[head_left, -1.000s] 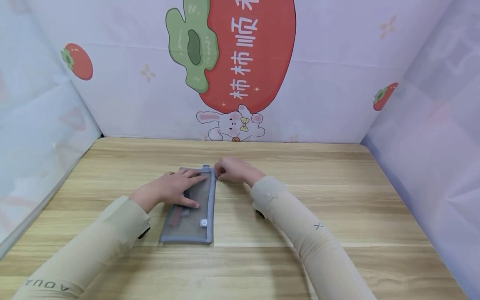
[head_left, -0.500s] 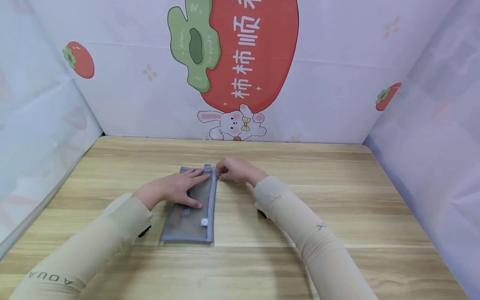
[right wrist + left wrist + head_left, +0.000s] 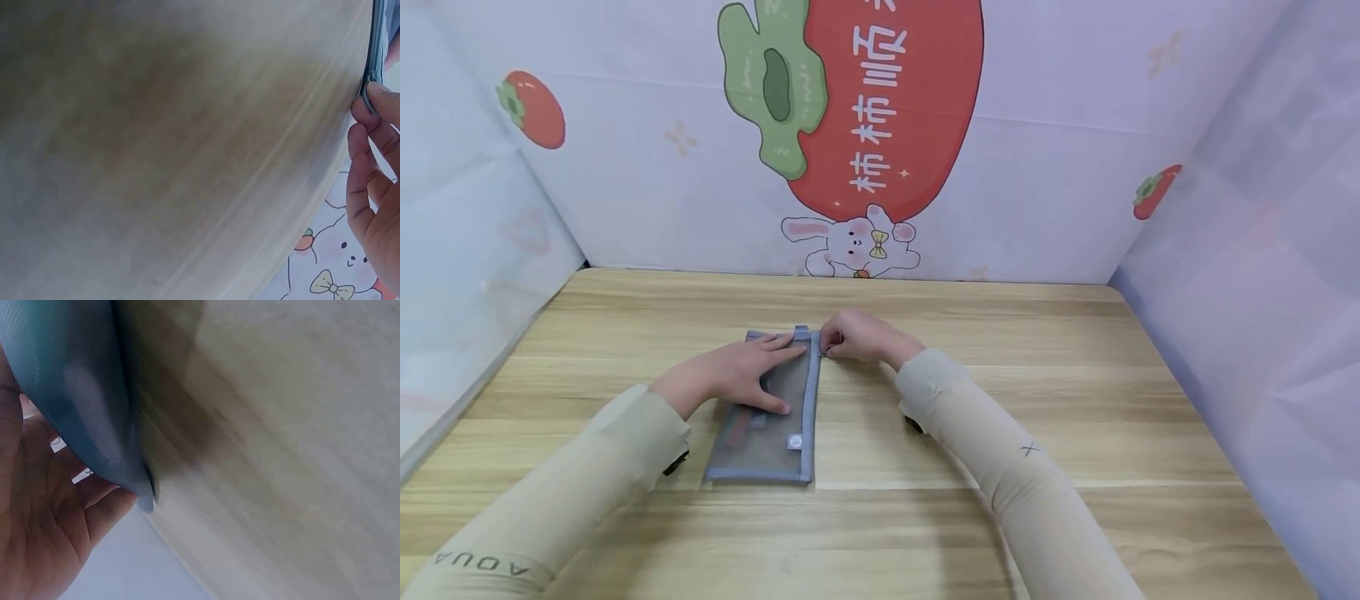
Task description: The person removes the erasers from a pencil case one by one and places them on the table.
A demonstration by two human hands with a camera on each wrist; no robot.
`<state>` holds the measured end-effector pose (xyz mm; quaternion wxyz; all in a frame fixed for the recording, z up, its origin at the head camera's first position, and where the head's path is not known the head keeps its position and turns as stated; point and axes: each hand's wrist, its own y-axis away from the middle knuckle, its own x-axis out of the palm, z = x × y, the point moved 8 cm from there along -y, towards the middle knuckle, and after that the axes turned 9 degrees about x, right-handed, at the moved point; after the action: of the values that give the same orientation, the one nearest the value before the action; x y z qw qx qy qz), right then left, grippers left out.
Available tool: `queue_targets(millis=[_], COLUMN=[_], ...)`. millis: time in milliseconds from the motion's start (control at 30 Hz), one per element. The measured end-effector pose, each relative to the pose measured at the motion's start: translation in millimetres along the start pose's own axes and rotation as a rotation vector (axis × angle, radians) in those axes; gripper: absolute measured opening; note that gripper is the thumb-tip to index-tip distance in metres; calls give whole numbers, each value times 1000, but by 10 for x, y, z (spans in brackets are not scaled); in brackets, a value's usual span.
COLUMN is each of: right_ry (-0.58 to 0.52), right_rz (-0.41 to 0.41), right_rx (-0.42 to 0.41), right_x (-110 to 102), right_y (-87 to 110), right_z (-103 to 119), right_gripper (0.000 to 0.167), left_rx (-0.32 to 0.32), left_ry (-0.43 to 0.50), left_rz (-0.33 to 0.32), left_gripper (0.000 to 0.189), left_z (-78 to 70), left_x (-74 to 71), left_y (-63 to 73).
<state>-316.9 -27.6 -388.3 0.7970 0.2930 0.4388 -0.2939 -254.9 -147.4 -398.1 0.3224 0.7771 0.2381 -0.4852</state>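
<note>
A grey-blue mesh zipper pouch (image 3: 793, 383) lies on the table, with a reddish item (image 3: 739, 427) and a dark shape showing through the mesh. My left hand (image 3: 737, 371) rests spread on its upper left part, thumb toward the middle. Seen from the left wrist, the pouch (image 3: 94, 406) bulges at its side edge, and my left fingers (image 3: 109, 509) lie over it. At the far right corner, my right hand (image 3: 861, 335) pinches the zipper pull (image 3: 373, 80) between thumb and index finger. The zipper (image 3: 377, 34) runs along the pouch's right edge.
The wooden table (image 3: 1037, 392) reaches to a printed back curtain (image 3: 1037, 183) with a big red persimmon and a rabbit. White sheets, one on the left (image 3: 460, 250), hang at both sides. A small white label (image 3: 795, 442) sits near the pouch's lower right corner.
The head view has shifted slightly, so everything appears a little further left. Both hands and the pouch keep the same places relative to one another.
</note>
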Motion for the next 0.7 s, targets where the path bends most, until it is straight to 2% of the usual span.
queue_targets(millis=[100, 233, 467, 700], right_ry=[11, 19, 10, 8], right_rz=[-7, -7, 27, 54], right_rx=[-1, -10, -6, -38], right_x=[-8, -27, -13, 28], right_y=[11, 38, 53, 69], right_z=[9, 26, 45, 93], right_gripper=[10, 10, 9, 6], left_rx=[13, 0, -13, -13], left_ry=[5, 13, 15, 20], left_rz=[-13, -15, -4, -3], left_gripper=[97, 96, 97, 97], left_z=[-15, -16, 3, 7], left_x=[-12, -13, 5, 20], left_y=[4, 1, 5, 25])
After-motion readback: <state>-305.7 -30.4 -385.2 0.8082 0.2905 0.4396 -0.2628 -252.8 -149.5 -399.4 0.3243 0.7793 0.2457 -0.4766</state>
